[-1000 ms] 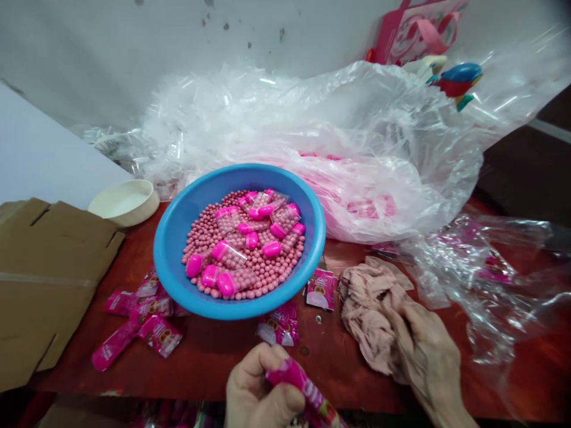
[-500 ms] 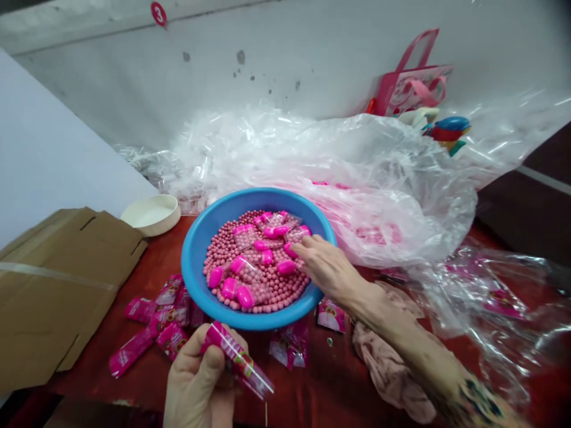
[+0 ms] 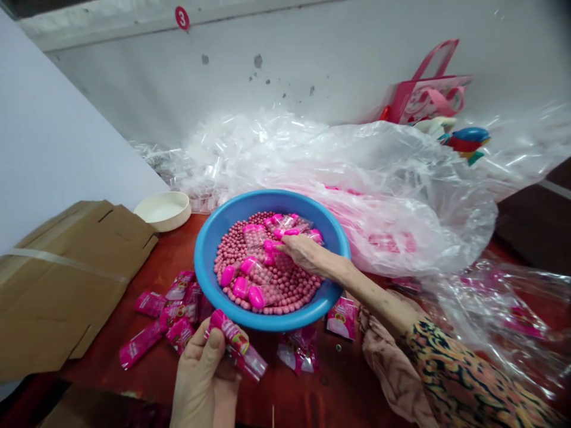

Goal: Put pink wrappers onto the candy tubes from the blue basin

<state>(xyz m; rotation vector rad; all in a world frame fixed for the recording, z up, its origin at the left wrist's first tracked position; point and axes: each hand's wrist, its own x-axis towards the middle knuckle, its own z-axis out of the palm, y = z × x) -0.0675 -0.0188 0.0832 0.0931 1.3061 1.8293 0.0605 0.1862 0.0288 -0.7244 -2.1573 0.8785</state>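
Observation:
My left hand [image 3: 207,368] is closed around a pink printed plastic sleeve [image 3: 238,345] with a clear lower end, held in front of the basin. A blue basin [image 3: 205,279] holds many small pink beads [image 3: 294,291]. On the beads lie several small clear bottles with bright pink caps [image 3: 256,296]. Inside the basin, my right hand [image 3: 306,252] reaches from the right, its fingers closed at a pink-capped bottle [image 3: 270,252] that they partly hide. Several pink printed packets [image 3: 172,315] lie left of the basin, and others [image 3: 298,351] lie in front of it.
Flattened cardboard [image 3: 62,285] lies at the left, near a shallow white dish [image 3: 165,211]. Behind the basin spreads clear plastic sheeting [image 3: 379,154]. A pink gift bag [image 3: 428,95] leans on the wall. A crumpled dusty-pink cloth [image 3: 383,362] lies under my right forearm.
My right hand has moved from the basin's right side inward over the bottles. My left hand still holds the sleeve. The whole view has shifted slightly.

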